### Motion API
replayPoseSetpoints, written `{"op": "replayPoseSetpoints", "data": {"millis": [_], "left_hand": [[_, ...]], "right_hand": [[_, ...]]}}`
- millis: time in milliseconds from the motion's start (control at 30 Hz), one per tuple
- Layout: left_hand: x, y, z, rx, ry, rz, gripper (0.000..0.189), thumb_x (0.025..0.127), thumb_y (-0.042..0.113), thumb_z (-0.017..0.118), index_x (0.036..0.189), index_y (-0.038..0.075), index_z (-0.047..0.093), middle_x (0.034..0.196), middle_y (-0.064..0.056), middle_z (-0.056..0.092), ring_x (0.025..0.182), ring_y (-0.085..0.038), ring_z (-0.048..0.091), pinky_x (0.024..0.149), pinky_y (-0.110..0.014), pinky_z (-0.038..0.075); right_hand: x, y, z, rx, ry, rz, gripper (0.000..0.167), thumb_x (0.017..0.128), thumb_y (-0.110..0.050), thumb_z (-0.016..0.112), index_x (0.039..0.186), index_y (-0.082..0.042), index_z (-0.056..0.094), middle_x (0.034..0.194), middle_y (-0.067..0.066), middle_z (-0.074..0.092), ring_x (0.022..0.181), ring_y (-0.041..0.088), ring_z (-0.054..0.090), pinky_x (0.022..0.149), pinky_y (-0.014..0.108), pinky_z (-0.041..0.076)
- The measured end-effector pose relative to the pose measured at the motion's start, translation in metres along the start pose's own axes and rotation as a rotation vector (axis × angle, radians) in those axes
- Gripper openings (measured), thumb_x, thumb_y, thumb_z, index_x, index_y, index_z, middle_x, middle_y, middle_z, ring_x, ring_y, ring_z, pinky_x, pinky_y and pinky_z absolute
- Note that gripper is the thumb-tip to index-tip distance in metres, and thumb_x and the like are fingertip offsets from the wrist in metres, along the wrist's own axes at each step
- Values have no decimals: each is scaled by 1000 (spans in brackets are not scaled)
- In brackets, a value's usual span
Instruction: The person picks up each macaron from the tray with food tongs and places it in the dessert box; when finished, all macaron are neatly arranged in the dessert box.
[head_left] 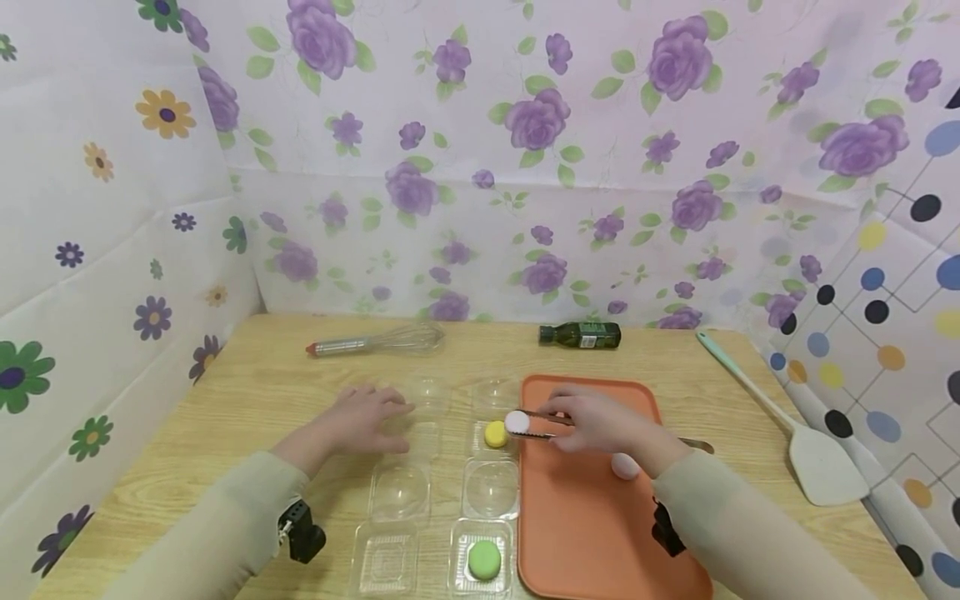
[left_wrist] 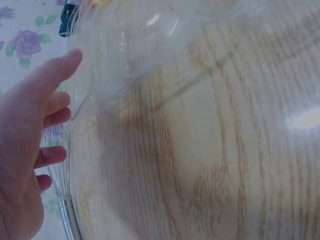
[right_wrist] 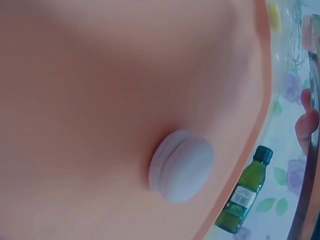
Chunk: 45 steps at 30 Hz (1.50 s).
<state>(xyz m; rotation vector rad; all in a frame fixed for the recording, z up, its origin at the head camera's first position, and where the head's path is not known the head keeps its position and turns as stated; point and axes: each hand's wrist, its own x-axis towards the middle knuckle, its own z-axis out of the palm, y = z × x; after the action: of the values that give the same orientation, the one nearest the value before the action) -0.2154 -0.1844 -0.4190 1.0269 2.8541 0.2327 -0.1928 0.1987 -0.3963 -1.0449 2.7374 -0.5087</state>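
Metal tongs [head_left: 536, 435] crosswise, tips leftward

A whisk [head_left: 375, 342] lies left of centre, a bottle [head_left: 580, 335] right of centre and a spatula [head_left: 823, 463] at lower right, below flowered sheeting [head_left: 465, 187].

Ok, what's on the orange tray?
One pale pink macaron lies on the orange tray. Near its left edge, the right hand holds tongs gripping another macaron. In the head view, hand and forearm hide part of the tray.
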Motion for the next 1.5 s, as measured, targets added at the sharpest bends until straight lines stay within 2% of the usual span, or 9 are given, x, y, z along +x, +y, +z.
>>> {"op": "replayPoseSetpoints", "data": {"millis": [167, 500, 733, 1000, 1200, 1500], "left_hand": [[-2, 1, -1, -18, -3, -12, 72, 77, 51, 69, 135, 13, 51, 132, -8, 50, 121, -37, 41, 98, -62, 26], [-3, 2, -2, -6, -5, -6, 70, 77, 48, 70, 134, 13, 52, 130, -7, 51, 119, -34, 42, 97, -59, 28], [-3, 1, -1, -13, -1, -2, 68, 77, 46, 71, 133, 13, 53, 130, -8, 51, 118, -34, 43, 97, -59, 28], [-1, 0, -2, -37, -18, -20, 67, 77, 45, 72, 133, 14, 53, 131, -8, 50, 120, -35, 42, 98, -60, 27], [1, 0, -3, -65, -27, -27, 69, 75, 45, 73, 133, 14, 53, 132, -9, 50, 122, -38, 41, 99, -62, 25], [4, -1, -1, -56, -18, -30, 68, 73, 45, 75, 131, 15, 55, 127, -7, 52, 116, -32, 45, 94, -57, 32]], "right_hand": [[4, -4, 0, 21, -7, 11, 39, 84, -23, 67, 121, -13, 62, 107, -2, 53, 83, 19, 55, 67, 31, 45], [23, -14, 3, 26, 14, -34, 38, 84, -21, 65, 120, -11, 62, 111, -1, 52, 83, 16, 53, 70, 30, 46], [45, -27, 9, -60, 24, -65, 42, 81, -25, 67, 121, -15, 62, 113, -2, 52, 83, 13, 53, 73, 29, 45], [70, -45, 17, -51, 14, -91, 44, 80, -27, 69, 120, -11, 63, 113, 1, 53, 90, 16, 57, 77, 30, 48], [86, -57, 22, -89, 16, -116, 43, 79, -26, 70, 119, -10, 63, 109, 0, 54, 91, 16, 54, 77, 29, 47], [109, -77, 33, -184, -44, -78, 42, 79, -32, 71, 118, -17, 65, 106, -6, 56, 86, 9, 54, 72, 25, 47]]}}
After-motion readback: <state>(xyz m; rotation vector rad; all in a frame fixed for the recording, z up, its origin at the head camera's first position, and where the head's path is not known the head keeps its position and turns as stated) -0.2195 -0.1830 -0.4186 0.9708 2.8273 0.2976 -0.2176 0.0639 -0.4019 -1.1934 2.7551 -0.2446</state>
